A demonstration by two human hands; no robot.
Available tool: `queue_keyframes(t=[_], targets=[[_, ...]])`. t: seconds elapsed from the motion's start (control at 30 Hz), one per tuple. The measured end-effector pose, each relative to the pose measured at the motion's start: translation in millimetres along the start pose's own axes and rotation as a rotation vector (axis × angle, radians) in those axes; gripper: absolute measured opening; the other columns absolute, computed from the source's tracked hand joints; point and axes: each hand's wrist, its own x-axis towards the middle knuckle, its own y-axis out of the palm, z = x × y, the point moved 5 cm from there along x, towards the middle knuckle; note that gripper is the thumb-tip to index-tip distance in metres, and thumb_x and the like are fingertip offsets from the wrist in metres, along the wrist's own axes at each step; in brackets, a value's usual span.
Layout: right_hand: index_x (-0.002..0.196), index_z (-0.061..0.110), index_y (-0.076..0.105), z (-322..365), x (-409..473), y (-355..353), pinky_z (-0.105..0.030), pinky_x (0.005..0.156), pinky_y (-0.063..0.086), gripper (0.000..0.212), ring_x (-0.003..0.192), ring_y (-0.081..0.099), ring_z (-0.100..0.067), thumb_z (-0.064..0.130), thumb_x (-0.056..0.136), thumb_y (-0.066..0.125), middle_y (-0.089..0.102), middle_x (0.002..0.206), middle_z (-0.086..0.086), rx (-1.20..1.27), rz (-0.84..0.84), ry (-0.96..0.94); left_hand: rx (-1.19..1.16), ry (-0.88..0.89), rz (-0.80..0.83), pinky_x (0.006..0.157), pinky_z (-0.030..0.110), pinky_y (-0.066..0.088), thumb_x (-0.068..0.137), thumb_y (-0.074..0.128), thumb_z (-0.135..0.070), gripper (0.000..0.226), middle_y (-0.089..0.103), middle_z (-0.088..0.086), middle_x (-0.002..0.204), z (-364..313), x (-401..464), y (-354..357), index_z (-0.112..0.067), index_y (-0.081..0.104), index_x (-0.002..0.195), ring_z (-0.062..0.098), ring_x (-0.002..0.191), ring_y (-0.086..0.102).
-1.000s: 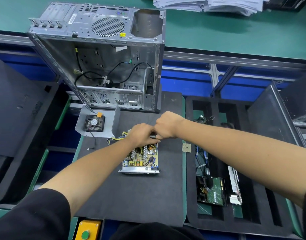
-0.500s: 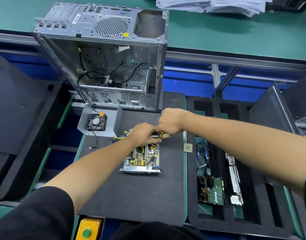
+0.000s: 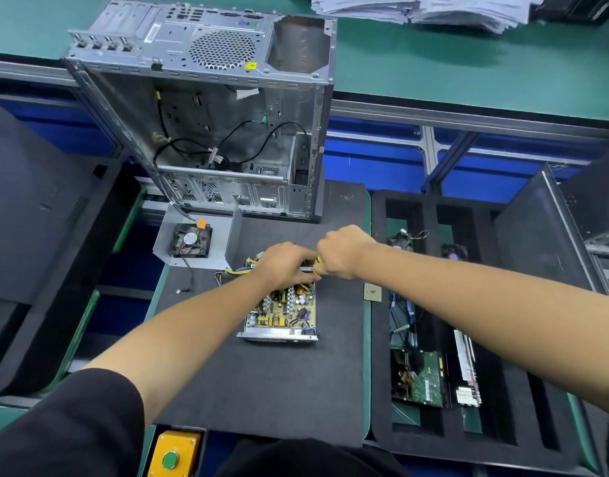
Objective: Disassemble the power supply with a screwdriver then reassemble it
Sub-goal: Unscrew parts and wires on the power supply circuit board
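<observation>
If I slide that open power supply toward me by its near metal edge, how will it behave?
Probably stiff: the power supply sits in a flat metal tray, so it should move as one piece without tipping. The dark mat looks grippy, so expect drag. The exposed board parts look fragile, and the trailing wire bundle may snag.

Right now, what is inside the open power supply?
The power supply holds a board crowded with components. The left hand covers its far end, so that part stays hidden.

One open power supply (image 3: 281,313), one screwdriver (image 3: 317,264), one empty PC case (image 3: 223,108). One loose fan (image 3: 190,240), one CPU chip (image 3: 372,291), my two hands.
</observation>
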Motion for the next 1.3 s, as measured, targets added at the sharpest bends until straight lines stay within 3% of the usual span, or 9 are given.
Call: queue_keyframes(t=[0.13, 0.27, 0.37, 0.57, 0.7, 1.0, 1.1, 1.2, 1.3], targets=[[0.072, 0.016, 0.050, 0, 1, -7, -0.030, 0.056, 0.037, 0.044, 0.059, 0.049, -0.023, 0.049, 0.098, 0.039, 0.067, 0.087, -0.006, -0.163, -0.015, -0.089, 0.005, 0.005, 0.000, 0.057, 0.033, 0.036, 0.082, 0.077, -0.053, 0.027, 0.047, -0.010, 0.053, -2, 1, -2, -0.027, 0.072, 0.089, 0.029, 0.073, 0.062], [0.115, 0.019, 0.058, 10, 3, -15, -0.036, 0.080, 0.052, 0.043, 0.070, 0.058, -0.027, 0.055, 0.102, 0.037, 0.071, 0.091, -0.006, -0.406, -0.088, -0.369, 0.016, -0.027, 0.000, 0.060, 0.032, 0.032, 0.081, 0.077, -0.056, 0.027, 0.051, -0.008, 0.054, -1, 1, -2, -0.032, 0.074, 0.093, 0.031, 0.075, 0.064], [0.109, 0.019, 0.063, 14, 6, -16, -0.034, 0.081, 0.049, 0.042, 0.068, 0.054, -0.025, 0.050, 0.104, 0.036, 0.072, 0.095, -0.004, -0.484, -0.073, -0.417, -0.011, -0.036, 0.004, 0.060, 0.031, 0.033, 0.081, 0.079, -0.055, 0.020, 0.043, -0.014, 0.052, 1, 0, -1, -0.037, 0.068, 0.080, 0.031, 0.073, 0.065], [0.096, 0.017, 0.068, 13, 8, -12, -0.031, 0.071, 0.048, 0.046, 0.082, 0.066, -0.029, 0.049, 0.104, 0.035, 0.072, 0.100, -0.007, -0.381, -0.042, -0.287, 0.010, -0.023, -0.033, 0.059, 0.031, 0.031, 0.080, 0.079, -0.053, 0.026, 0.070, 0.001, 0.071, -1, 0, -1, -0.028, 0.074, 0.087, 0.031, 0.077, 0.066], [0.067, 0.017, 0.043, 10, 8, -11, -0.032, 0.060, 0.036, 0.046, 0.067, 0.049, -0.026, 0.046, 0.103, 0.039, 0.071, 0.097, -0.008, -0.289, -0.057, -0.195, 0.001, -0.025, -0.029, 0.060, 0.031, 0.030, 0.081, 0.079, -0.053, 0.024, 0.070, -0.001, 0.073, -1, -1, -2, -0.031, 0.074, 0.088, 0.030, 0.078, 0.066], [0.066, 0.019, 0.045, 7, 11, -5, -0.030, 0.051, 0.026, 0.043, 0.056, 0.042, -0.020, 0.046, 0.100, 0.038, 0.069, 0.095, -0.005, -0.180, 0.014, -0.031, -0.020, -0.051, 0.002, 0.059, 0.032, 0.030, 0.081, 0.079, -0.051, 0.028, 0.048, -0.011, 0.057, -2, -2, -2, -0.038, 0.056, 0.072, 0.029, 0.075, 0.064], [0.078, 0.019, 0.057, 6, 12, -12, -0.031, 0.057, 0.039, 0.047, 0.057, 0.047, -0.020, 0.057, 0.098, 0.039, 0.069, 0.089, -0.003, -0.276, 0.007, -0.165, 0.012, -0.057, 0.018, 0.061, 0.031, 0.033, 0.081, 0.077, -0.054, 0.025, 0.062, -0.004, 0.065, -2, 0, -2, -0.031, 0.072, 0.087, 0.030, 0.079, 0.066], [0.107, 0.023, 0.059, 10, 13, -19, -0.038, 0.080, 0.054, 0.040, 0.066, 0.053, -0.025, 0.059, 0.098, 0.044, 0.070, 0.088, -0.002, -0.385, -0.019, -0.366, 0.016, -0.079, 0.002, 0.062, 0.031, 0.035, 0.080, 0.078, -0.057, 0.034, 0.056, -0.005, 0.064, 0, 0, -1, -0.026, 0.075, 0.095, 0.030, 0.079, 0.066], [0.103, 0.020, 0.063, 15, 15, -19, -0.038, 0.081, 0.055, 0.034, 0.065, 0.053, -0.026, 0.049, 0.101, 0.045, 0.072, 0.089, -0.003, -0.459, -0.001, -0.435, -0.015, -0.062, -0.022, 0.062, 0.030, 0.033, 0.079, 0.081, -0.053, 0.027, 0.068, 0.001, 0.071, 1, 0, 0, -0.028, 0.075, 0.089, 0.031, 0.078, 0.066]])
